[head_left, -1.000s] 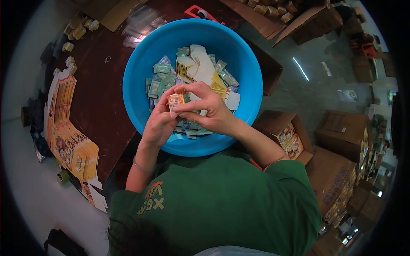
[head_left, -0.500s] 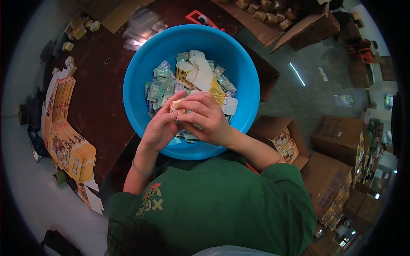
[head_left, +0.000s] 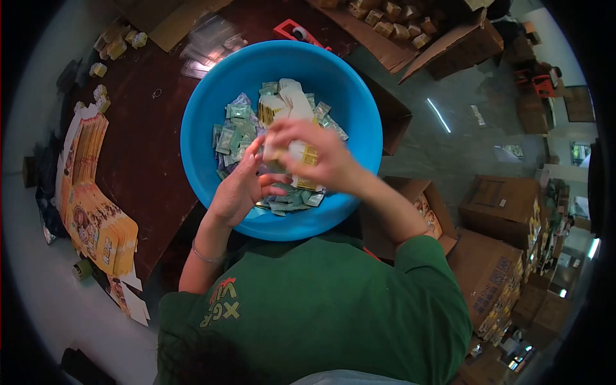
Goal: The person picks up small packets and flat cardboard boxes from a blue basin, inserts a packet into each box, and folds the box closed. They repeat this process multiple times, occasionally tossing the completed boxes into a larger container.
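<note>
Pinching a small packet (head_left: 282, 149), your right hand (head_left: 321, 160) hovers over the blue basin (head_left: 199, 128) near the bench's front edge; left hand (head_left: 240, 189) fingers spread (keep them cupped underneath for drops).

Dim indoor light. A ceiling lamp glares off the glossy floor (head_left: 449, 147) at right. Heavy fisheye bending, black corners. The right hand (head_left: 314, 157) is motion-blurred.

Both forearms reach forward, meeting near the middle. The left hand (head_left: 240, 186) is open, fingers spread upward. The right hand (head_left: 314, 157), blurred, curls its fingers in a grip just beside it.
</note>
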`<action>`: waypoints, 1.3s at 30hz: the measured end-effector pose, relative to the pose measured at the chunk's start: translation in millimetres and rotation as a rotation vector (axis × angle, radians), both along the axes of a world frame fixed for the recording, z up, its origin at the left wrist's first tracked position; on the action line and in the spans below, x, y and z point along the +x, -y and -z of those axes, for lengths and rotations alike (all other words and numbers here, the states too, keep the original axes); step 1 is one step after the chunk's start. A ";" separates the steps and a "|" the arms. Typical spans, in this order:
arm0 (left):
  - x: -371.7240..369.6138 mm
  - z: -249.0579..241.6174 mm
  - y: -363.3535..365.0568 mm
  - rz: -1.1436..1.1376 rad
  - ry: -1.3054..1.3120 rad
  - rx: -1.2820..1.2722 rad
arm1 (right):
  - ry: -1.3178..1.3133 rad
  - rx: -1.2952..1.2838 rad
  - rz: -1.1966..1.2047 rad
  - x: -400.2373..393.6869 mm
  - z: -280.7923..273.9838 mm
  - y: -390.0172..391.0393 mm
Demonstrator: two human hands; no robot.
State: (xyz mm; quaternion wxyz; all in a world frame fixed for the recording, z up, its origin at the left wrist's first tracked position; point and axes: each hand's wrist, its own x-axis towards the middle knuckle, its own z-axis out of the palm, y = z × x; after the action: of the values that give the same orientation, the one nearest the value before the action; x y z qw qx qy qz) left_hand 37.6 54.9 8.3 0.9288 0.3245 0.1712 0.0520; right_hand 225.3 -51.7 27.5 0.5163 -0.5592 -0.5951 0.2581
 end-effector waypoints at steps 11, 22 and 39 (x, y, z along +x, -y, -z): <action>-0.3 11.9 1.4 -0.086 -0.098 0.242 | 0.703 -0.473 0.264 57.4 28.5 22.2; 0.4 9.7 6.5 -0.049 -0.152 0.387 | 0.625 -0.322 0.414 23.5 64.6 40.1; 14.3 4.8 46.0 -0.210 0.006 0.345 | 0.172 -0.033 0.433 -41.7 24.8 28.3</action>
State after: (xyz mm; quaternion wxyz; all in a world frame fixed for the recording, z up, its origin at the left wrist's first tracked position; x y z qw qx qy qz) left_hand 51.9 8.9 3.5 0.8494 0.4591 0.1898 0.1783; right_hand 183.5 -80.0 2.7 0.4978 -0.7021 -0.4988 0.1026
